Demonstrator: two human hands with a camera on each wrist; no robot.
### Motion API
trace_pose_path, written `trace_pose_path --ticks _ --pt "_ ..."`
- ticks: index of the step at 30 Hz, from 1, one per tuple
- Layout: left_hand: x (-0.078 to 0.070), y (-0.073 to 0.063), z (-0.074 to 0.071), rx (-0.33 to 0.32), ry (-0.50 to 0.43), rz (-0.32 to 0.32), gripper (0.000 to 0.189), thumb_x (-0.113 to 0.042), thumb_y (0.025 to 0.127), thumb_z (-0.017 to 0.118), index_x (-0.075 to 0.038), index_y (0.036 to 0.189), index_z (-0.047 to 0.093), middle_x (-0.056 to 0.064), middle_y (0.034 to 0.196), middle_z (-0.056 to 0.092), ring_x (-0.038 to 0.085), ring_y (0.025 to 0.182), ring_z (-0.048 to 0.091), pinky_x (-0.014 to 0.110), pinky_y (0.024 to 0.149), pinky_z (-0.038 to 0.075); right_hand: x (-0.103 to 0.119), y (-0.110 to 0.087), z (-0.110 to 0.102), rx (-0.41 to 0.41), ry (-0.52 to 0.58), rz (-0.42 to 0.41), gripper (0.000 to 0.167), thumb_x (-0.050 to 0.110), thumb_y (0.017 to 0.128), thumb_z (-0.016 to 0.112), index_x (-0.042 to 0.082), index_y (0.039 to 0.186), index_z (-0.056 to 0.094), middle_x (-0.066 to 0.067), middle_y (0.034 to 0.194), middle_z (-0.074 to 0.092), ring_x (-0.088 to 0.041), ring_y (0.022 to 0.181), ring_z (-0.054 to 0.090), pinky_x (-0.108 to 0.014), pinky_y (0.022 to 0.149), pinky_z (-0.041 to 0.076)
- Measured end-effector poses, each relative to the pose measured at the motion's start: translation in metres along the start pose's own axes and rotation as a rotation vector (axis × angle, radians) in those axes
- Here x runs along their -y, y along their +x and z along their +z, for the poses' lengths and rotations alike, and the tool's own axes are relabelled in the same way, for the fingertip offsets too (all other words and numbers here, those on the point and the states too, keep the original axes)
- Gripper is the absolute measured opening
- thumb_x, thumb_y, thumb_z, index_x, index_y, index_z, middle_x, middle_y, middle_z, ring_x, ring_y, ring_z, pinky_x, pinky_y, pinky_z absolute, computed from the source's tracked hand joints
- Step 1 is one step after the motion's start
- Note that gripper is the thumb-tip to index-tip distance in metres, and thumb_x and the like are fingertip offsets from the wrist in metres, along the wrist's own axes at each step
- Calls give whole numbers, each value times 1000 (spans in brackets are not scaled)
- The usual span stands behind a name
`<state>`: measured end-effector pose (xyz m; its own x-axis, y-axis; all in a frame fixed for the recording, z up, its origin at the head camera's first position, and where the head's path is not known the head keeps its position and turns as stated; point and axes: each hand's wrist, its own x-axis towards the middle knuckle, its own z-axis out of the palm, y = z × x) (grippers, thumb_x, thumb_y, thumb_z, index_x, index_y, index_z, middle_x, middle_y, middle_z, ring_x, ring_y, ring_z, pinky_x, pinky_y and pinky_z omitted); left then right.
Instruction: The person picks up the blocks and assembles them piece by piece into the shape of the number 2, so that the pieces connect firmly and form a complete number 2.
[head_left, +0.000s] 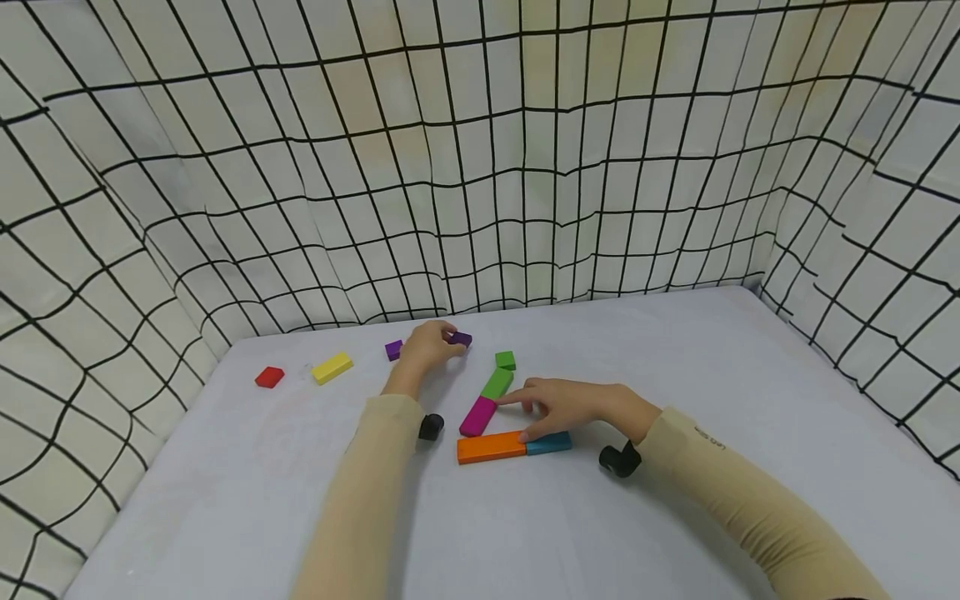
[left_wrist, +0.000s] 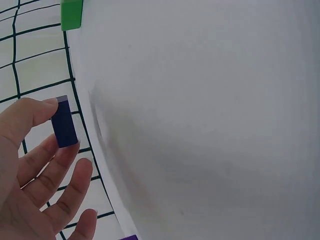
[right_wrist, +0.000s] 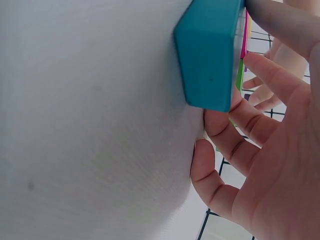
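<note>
My left hand (head_left: 429, 346) pinches a dark purple block (left_wrist: 65, 124) between thumb and fingers, at the far side of the table. Just left of that hand lies another purple block (head_left: 393, 350). My right hand (head_left: 577, 404) reaches over a row of blocks: its index fingertip touches near where a magenta block (head_left: 477, 417) meets a long green block (head_left: 497, 384). Its thumb rests near the joint of an orange block (head_left: 491, 447) and a blue block (head_left: 549, 443). A small green block (head_left: 506, 360) sits at the far end of the slanted line.
Farther left on the white table (head_left: 225, 500) lie a yellow block (head_left: 332, 368) and a red block (head_left: 269, 377). Black netting (head_left: 487, 175) over pale walls encloses the back and sides of the table.
</note>
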<state>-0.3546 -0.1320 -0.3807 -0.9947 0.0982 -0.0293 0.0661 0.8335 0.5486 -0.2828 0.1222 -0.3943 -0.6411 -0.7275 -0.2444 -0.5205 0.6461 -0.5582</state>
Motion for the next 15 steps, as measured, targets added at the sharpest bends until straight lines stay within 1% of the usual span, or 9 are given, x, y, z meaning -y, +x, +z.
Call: trace_pose_path --ticks 6,11,15 --pt "-5 1 2 5 -31 18 48 -23 96 72 -1 137 62 19 128 66 33 113 61 48 100 47 1 -1 -1 1 5 1 64 34 94 75 26 153 51 3 107 54 -15 94 52 -30 78 49" --pt "-11 -1 3 4 -50 12 47 -22 95 73 -2 136 63 18 127 66 33 112 61 49 100 47 0 -1 -1 3 10 0 64 34 94 75 25 153 51 3 107 53 -15 95 52 -29 78 49" --pt "-13 1 7 14 -56 9 47 -22 95 73 -2 135 63 18 127 67 32 111 62 48 98 49 0 -1 0 5 10 -5 64 34 94 76 26 153 52 3 107 53 -15 95 52 -29 78 50"
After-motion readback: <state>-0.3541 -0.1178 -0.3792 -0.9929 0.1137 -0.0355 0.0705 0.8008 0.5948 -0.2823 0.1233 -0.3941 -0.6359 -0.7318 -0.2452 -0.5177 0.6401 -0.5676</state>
